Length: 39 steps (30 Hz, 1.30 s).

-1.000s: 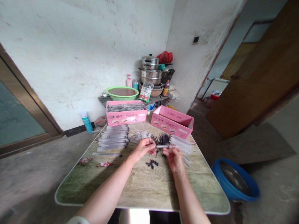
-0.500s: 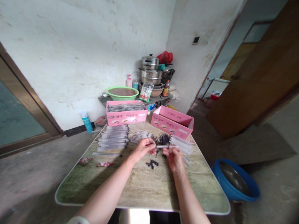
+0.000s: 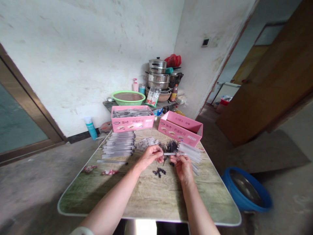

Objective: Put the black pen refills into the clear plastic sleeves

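Between my two hands a slim, pale pen (image 3: 170, 153) lies level above the table. My left hand (image 3: 153, 154) pinches its left end, and the fingertips of my right hand (image 3: 182, 164) are closed on its right end. Just beyond are dark pen parts (image 3: 172, 145) in a bunch and a small heap of whitish pieces (image 3: 148, 142). Clear pen barrels (image 3: 192, 152) lie beside my right hand. To the left stretches a row of pens (image 3: 119, 143), with a single pen (image 3: 111, 162) nearer me. Several small black caps (image 3: 159, 172) are scattered below my hands.
A pink box (image 3: 132, 124) full of pens stands at the table's back left, another pink box (image 3: 180, 132) at the back right. Behind them are a green basin (image 3: 128, 101) and stacked steel pots (image 3: 157, 77). A blue tub (image 3: 246, 189) is on the floor at right.
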Tool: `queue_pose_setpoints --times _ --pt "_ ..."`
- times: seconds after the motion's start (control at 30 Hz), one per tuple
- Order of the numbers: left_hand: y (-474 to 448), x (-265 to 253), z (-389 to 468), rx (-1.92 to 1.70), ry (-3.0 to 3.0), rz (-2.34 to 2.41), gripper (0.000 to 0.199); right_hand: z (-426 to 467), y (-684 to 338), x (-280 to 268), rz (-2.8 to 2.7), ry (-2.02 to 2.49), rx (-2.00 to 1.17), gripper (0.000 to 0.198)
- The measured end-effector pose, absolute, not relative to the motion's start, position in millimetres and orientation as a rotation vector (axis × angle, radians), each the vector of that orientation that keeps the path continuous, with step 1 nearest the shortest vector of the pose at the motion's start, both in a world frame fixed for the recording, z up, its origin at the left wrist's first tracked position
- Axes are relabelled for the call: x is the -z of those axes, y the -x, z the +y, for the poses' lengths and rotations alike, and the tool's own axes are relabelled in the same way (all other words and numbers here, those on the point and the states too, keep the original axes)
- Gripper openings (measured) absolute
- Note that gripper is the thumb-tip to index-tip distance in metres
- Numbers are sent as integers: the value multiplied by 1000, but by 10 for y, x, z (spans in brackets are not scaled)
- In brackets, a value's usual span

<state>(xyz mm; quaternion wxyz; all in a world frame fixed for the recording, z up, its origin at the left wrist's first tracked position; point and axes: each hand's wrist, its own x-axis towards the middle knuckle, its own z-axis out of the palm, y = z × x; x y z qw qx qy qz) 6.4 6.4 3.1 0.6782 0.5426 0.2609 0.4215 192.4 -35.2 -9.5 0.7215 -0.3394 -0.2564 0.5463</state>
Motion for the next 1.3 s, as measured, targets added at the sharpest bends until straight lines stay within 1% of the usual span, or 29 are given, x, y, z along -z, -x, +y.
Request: queue_pose_setpoints --times 0.43,0.67,0.93,1.3 --pt "-69 -10 84 -984 -1209 614 41 -370 -1902 71 -608 798 -1234 26" --pt "-59 67 113 -952 -1265 754 47 -355 -1921 127 -618 781 -1216 26" --pt "-74 32 103 -996 -1261 707 42 -353 -1911 110 -599 818 -1214 28" --pt "-78 30 103 -994 -1221 700 45 -359 -1909 122 -609 842 -1206 27"
